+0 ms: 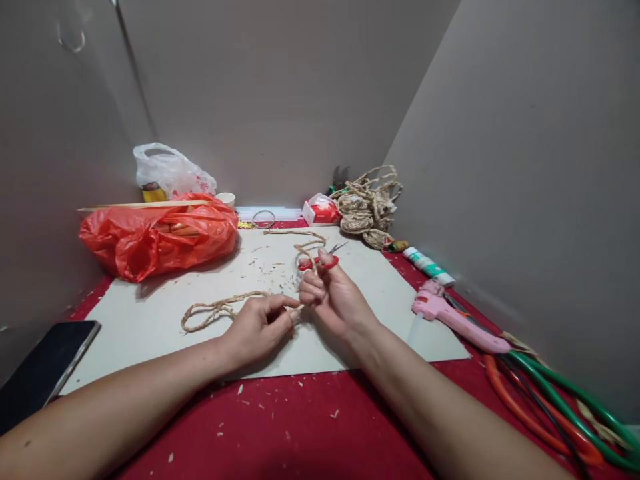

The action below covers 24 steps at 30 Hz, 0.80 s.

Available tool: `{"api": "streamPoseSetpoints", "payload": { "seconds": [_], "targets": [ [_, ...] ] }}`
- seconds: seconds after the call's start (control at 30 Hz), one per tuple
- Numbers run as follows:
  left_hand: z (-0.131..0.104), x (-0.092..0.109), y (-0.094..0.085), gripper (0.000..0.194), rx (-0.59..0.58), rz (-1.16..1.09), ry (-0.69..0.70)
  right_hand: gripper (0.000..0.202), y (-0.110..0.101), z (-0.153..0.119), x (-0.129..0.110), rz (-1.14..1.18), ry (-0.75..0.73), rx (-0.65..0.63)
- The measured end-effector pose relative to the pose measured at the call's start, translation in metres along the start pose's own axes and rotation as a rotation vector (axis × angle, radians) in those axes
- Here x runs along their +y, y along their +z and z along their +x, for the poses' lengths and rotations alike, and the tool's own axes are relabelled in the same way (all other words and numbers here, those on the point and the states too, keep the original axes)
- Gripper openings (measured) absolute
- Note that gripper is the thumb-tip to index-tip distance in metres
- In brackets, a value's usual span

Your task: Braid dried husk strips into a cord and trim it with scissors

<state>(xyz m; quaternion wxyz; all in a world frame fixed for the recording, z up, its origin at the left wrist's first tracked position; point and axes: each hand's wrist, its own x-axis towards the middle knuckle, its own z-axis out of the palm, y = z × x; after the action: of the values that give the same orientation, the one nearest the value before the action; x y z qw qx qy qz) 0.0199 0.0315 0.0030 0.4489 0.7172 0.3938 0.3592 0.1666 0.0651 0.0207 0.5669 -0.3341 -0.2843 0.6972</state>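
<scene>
Over the white board, both hands pinch a light brown braided cord (210,309). My left hand (263,325) is closed on it, thumb and forefinger together, and a loop of the cord lies on the board to its left. My right hand (333,293) is curled round another stretch, its fingertips close to the left ones. From the right hand the cord runs up and away across the board. Red-handled scissors (327,261) are just beyond the right fingers; whether the hand touches them I cannot tell.
White board (150,347) on red cloth (280,427). Red bag (165,237) and phone (47,363) at left; tissue pack (323,210) and cord bundles (367,210) at the back; pink glue gun (460,320), white-green tube (429,265) and green handles (570,407) at right.
</scene>
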Motion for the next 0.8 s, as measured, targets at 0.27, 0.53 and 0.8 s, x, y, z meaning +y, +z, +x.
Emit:
{"api": "streamPoseSetpoints", "payload": {
  "seconds": [0.27, 0.53, 0.8],
  "targets": [
    [0.002, 0.018, -0.005, 0.018, -0.011, 0.057, -0.014, 0.039, 0.0, -0.007, -0.022, 0.043, -0.196, 0.013],
    [0.001, 0.011, 0.0, 0.02, -0.145, -0.204, -0.209, 0.036, -0.002, -0.01, -0.024, 0.003, -0.234, -0.126],
    [0.009, 0.002, -0.003, 0.02, -0.046, -0.242, -0.249, 0.037, -0.011, 0.002, -0.031, -0.056, -0.215, -0.069]
  ]
}}
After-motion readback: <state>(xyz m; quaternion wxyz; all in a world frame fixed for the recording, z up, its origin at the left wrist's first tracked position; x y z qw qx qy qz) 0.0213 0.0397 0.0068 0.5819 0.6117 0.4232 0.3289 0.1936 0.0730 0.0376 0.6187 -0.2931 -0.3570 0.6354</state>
